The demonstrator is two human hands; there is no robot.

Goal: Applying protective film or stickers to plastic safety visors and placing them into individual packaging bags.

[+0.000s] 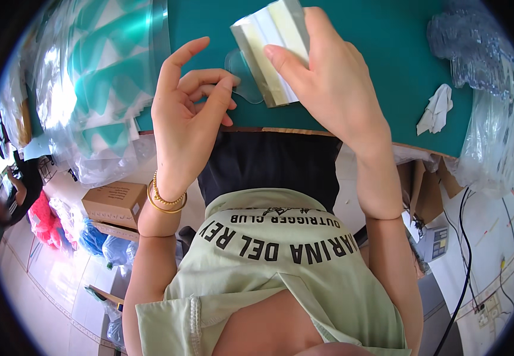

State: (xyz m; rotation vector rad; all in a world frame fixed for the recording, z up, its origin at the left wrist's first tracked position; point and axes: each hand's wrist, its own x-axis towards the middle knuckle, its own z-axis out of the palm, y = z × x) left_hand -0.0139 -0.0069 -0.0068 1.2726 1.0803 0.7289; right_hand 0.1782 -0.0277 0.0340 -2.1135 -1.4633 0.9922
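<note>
While the right grip (337, 86) clasps an opaque striped pack (280, 32), the left grip's (187, 110) hold is unclear.

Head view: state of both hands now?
Left hand: partly curled, fingertips at the clear plastic piece; can't tell if gripped.
Right hand: closed, holding the pale striped pack.

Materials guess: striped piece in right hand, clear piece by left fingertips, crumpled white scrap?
Striped piece: maybe plastic or coated film, from its smooth, slightly shiny face; core unclear.
Clear piece: likely thin glossy plastic; the green tabletop shows through it.
White scrap: matte, soft creases suggest tissue or thin cloth; can't tell which.
</note>
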